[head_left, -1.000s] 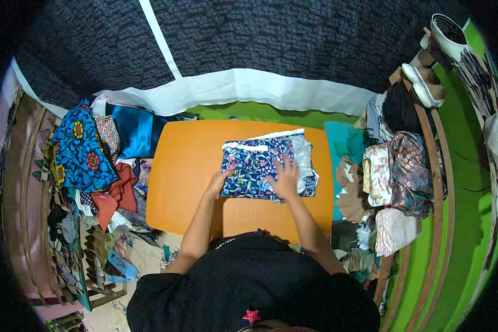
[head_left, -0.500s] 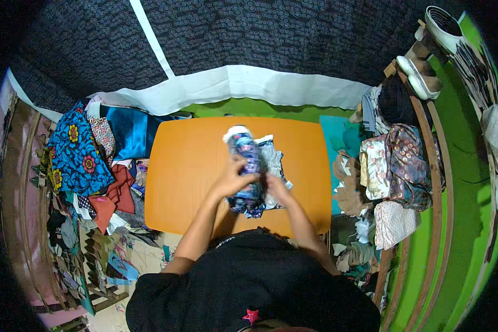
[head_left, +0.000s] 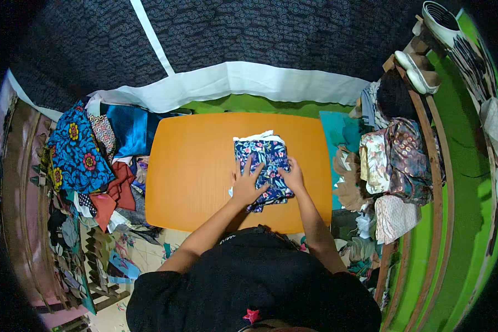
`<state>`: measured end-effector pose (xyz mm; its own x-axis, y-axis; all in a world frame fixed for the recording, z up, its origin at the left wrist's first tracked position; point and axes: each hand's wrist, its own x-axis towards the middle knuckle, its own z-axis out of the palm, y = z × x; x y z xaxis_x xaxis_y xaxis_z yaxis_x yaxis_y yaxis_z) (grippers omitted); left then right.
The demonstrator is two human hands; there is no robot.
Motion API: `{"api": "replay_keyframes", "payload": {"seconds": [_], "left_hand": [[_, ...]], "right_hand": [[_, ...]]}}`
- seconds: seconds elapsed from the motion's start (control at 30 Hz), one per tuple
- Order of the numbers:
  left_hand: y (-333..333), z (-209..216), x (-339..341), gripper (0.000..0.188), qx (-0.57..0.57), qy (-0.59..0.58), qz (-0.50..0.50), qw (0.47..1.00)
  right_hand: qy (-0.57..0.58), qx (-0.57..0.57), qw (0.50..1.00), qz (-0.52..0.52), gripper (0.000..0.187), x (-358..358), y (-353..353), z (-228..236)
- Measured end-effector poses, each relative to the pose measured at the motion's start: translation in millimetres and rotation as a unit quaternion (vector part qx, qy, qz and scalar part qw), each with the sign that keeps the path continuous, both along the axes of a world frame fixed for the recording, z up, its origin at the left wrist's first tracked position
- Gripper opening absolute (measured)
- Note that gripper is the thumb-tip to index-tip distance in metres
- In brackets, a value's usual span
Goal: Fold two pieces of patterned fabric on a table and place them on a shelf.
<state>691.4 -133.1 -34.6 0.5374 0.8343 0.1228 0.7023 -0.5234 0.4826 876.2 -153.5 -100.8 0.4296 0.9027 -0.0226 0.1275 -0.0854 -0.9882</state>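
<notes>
A folded navy cloth with a pink and blue flower print lies on the orange table, right of its middle. White cloth peeks out from under its far edge. My left hand rests flat on the floral cloth with its fingers spread. Along the cloth's right edge, my right hand touches it with the thumb on top and the fingers extended. Neither hand grips anything.
Piled cloth, including a blue flowered piece and a red-brown one, stands left of the table. On the right are folded fabrics, a pale patterned cloth and wooden rails holding white shoes. A dark curtain hangs beyond.
The floral cloth, held up and folded over in my hands before, now lies flat on top of the pale cloth. My left hand has opened and spread onto it; my right moved slightly right.
</notes>
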Motion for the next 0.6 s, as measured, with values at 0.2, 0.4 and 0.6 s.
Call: {"api": "replay_keyframes", "payload": {"seconds": [0.2,0.4,0.6], "left_hand": [[0,-46,-6,0.067,-0.029,-0.15,0.025,0.988],[5,-40,-31,0.069,-0.401,-0.317,0.179,0.841],[27,-23,-67,0.06,-0.625,-0.328,0.036,0.707]], "right_hand": [[-0.238,-0.194,0.947,-0.092,0.05,-21,-8,-18],[-0.076,-0.237,0.966,-0.073,0.047,-17,-5,-20],[0.368,-0.319,0.871,0.053,0.044,-40,-41,4]]}}
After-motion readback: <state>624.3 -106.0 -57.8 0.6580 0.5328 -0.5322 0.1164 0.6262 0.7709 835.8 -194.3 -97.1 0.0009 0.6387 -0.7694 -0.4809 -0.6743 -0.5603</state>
